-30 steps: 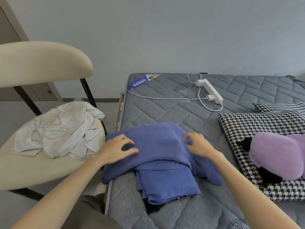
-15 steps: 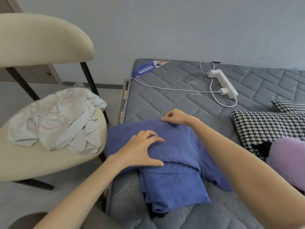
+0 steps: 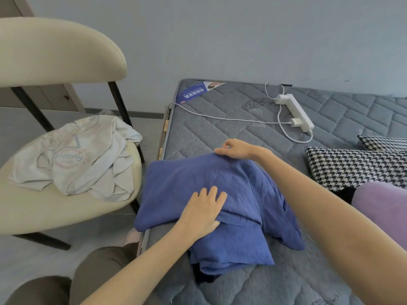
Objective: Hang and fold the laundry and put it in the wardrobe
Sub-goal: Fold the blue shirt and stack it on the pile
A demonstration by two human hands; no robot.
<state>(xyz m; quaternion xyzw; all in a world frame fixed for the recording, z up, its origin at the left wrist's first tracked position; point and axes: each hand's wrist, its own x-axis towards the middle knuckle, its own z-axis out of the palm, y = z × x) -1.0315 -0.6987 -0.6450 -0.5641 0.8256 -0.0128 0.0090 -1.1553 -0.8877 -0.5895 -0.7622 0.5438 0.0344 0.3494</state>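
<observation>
Blue garment (image 3: 198, 183): part-folded, lying on the bed (image 3: 220, 133) nr its left edge, w/ one corner hanging over that edge toward the chair (image 3: 55, 62). A folded lower layer sticks out on the person's side. Something dark (image 3: 202, 276) shows beneath it, can't tell what.

Left hand (image 3: 203, 213): laid flat on the garment's middle, fingers straight and close together, pressing down. Grip fully open, nothing held.

Right hand (image 3: 233, 148): at the garment's far edge, fingers curled, thumb and forefinger pinching the cloth — grip closed on the fabric.

Chair: cream, dark legs, just left of the bed. Crumpled white T-shirt (image 3: 74, 157) on the seat, printed logo facing up.

Power strip (image 3: 295, 112): white, on the far part of the bed, charger plugged in. White cable (image 3: 220, 116) runs across the mattress to the left edge.

Houndstooth pillow (image 3: 352, 166): right side of the bed, w/ a purple plush toy (image 3: 383, 208) lying against it at the picture's edge.

Blue label (image 3: 191, 94): far-left corner of the mattress.

Misc — person's legs in olive trousers (image 3: 99, 271), bottom left, beside the bed.
</observation>
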